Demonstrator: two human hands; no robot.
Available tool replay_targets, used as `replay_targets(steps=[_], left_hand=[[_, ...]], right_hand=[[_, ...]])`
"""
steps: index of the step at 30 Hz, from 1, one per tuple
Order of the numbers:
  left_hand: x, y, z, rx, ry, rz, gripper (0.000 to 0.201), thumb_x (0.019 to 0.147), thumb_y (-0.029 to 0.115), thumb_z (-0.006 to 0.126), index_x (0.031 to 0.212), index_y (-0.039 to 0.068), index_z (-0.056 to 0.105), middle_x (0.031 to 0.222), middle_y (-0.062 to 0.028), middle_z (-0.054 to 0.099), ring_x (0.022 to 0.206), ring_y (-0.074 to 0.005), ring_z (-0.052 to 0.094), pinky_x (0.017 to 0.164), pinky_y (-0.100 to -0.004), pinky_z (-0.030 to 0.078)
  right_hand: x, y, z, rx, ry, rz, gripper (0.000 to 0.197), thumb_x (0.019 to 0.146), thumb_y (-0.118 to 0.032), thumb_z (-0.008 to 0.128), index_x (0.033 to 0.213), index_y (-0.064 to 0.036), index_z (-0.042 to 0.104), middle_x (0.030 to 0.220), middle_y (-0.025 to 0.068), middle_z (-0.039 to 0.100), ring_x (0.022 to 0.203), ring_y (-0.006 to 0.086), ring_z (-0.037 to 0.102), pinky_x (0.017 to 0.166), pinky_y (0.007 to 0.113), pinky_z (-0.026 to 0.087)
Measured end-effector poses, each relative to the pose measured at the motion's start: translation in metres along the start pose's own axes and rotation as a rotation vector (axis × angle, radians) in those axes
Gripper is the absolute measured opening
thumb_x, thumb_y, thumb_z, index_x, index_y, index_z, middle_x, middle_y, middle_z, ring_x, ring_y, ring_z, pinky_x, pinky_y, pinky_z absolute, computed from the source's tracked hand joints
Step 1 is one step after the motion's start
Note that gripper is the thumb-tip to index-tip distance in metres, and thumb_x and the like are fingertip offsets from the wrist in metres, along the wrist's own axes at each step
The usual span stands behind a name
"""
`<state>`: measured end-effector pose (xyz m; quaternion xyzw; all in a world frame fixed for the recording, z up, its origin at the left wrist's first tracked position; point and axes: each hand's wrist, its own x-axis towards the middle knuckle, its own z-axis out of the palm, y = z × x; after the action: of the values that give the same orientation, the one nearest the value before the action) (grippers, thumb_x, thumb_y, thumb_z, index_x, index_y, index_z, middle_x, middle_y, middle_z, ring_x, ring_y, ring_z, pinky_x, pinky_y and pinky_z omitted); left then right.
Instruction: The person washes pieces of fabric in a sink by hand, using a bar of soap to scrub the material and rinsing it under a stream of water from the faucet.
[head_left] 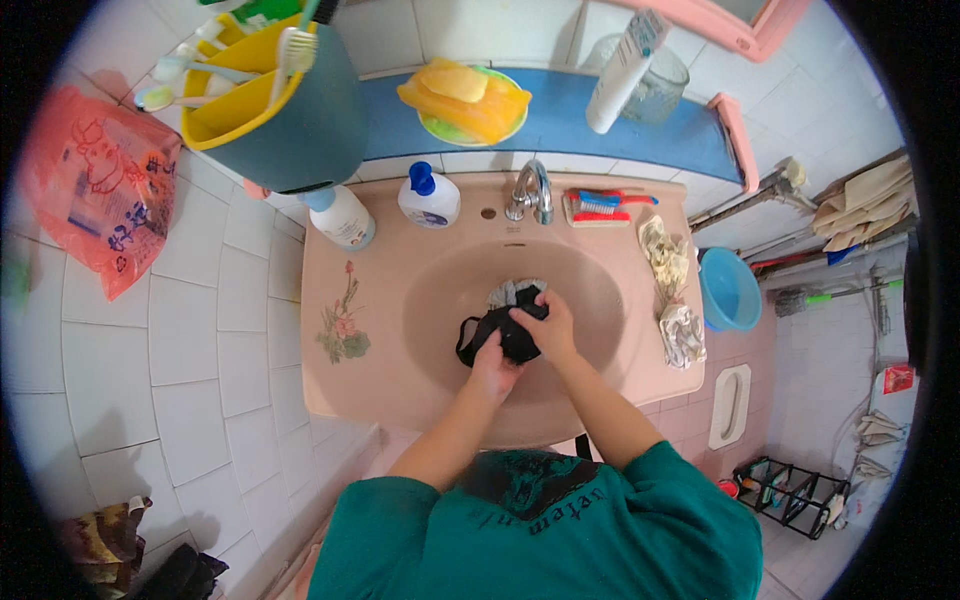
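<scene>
Over the pink basin (430,300) I have a dark bundle of black cloth (510,345) with a thin loop sticking out at its left side. My left hand (495,372) grips its lower edge. On its right side, my right hand (548,328) is closed with the thumb pressed on top. Just behind the bundle a crumpled grey-white piece (514,291) shows; whether it belongs to the black cloth I cannot tell. Beyond the hands, a chrome faucet (530,192) rises from the back of the basin, and no running water can be made out.
A blue-capped white bottle (430,198) and a pump bottle (343,220) stand at the back left. Brushes (605,205) and crumpled cloths (680,335) line the right rim. Above runs a blue shelf (560,100) with a soap dish (470,130). A blue bucket (730,290) sits to the right.
</scene>
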<state>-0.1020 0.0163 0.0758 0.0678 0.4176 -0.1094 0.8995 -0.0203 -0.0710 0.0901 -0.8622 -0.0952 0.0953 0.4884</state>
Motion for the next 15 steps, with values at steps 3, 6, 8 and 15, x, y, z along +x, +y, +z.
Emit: replay_targets(steps=[3, 6, 8, 15], left_hand=[[-0.011, 0.004, 0.012, -0.014, -0.166, -0.083, 0.038, 0.093, 0.043, 0.044, 0.120, 0.016, 0.049, 0.123, -0.0074, 0.052, 0.111, -0.0235, 0.050, 0.094, -0.0418, 0.040], [0.017, 0.008, -0.002, -0.019, -0.444, -0.025, 0.030, 0.091, 0.039, 0.051, 0.108, 0.015, 0.052, 0.106, -0.0071, 0.054, 0.095, -0.0242, 0.053, 0.083, -0.0424, 0.044], [0.013, 0.017, 0.013, 0.068, -0.387, -0.073, 0.023, 0.088, 0.034, 0.060, 0.095, 0.013, 0.055, 0.088, -0.0050, 0.057, 0.078, -0.0207, 0.056, 0.071, -0.0362, 0.048], [0.044, -0.022, -0.001, -0.111, -0.078, 0.087, 0.037, 0.095, 0.040, 0.045, 0.117, 0.013, 0.055, 0.120, -0.0053, 0.058, 0.111, -0.0217, 0.055, 0.095, -0.0405, 0.045]], right_hand=[[0.006, -0.004, -0.004, 0.162, -0.134, -0.377, 0.027, 0.067, -0.014, 0.077, 0.073, -0.0023, 0.053, 0.095, 0.0161, 0.061, 0.084, 0.0310, 0.059, 0.073, 0.034, 0.047], [-0.026, -0.037, -0.011, 0.054, -0.350, -0.578, 0.026, 0.069, -0.015, 0.074, 0.066, -0.0048, 0.050, 0.098, 0.0128, 0.063, 0.086, 0.0287, 0.059, 0.075, 0.038, 0.047], [-0.051, -0.049, -0.013, -0.122, -0.370, -0.678, 0.018, 0.072, -0.021, 0.070, 0.069, -0.0080, 0.058, 0.094, 0.0107, 0.063, 0.079, 0.0303, 0.059, 0.070, 0.041, 0.049], [0.018, 0.026, 0.023, -0.108, -0.019, -0.165, 0.023, 0.081, -0.028, 0.059, 0.072, -0.0066, 0.061, 0.074, 0.0161, 0.062, 0.071, 0.0360, 0.061, 0.062, 0.045, 0.047]])
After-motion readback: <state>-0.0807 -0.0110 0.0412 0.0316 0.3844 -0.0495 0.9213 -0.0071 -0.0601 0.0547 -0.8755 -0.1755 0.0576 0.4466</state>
